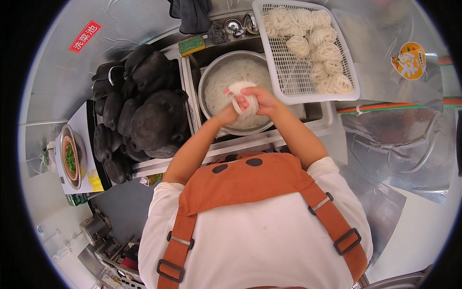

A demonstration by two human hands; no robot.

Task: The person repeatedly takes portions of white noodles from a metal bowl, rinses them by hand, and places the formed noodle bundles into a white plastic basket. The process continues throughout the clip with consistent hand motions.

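Note:
A bundle of pale noodles (245, 108) is held over a round metal basin (203, 88). My left hand (230, 114) has its fingers through the looped strands. On the right side of the bundle, my right hand (262, 99) grips it near the top. Below both hands, loose noodles (223, 79) lie in cloudy water inside the basin. The basin stands in a stainless steel sink (196, 63). At the upper right, a white plastic basket (285, 68) holds several coiled noodle nests (327, 52).
Black lidded clay pots (151, 119) are piled left of the basin. A green-and-yellow sponge (191, 45), a steel wool scourer (217, 32), a faucet (249, 23) and a grey cloth (193, 16) line the sink's back. Chopped greens (69, 157) fill a bowl at far left.

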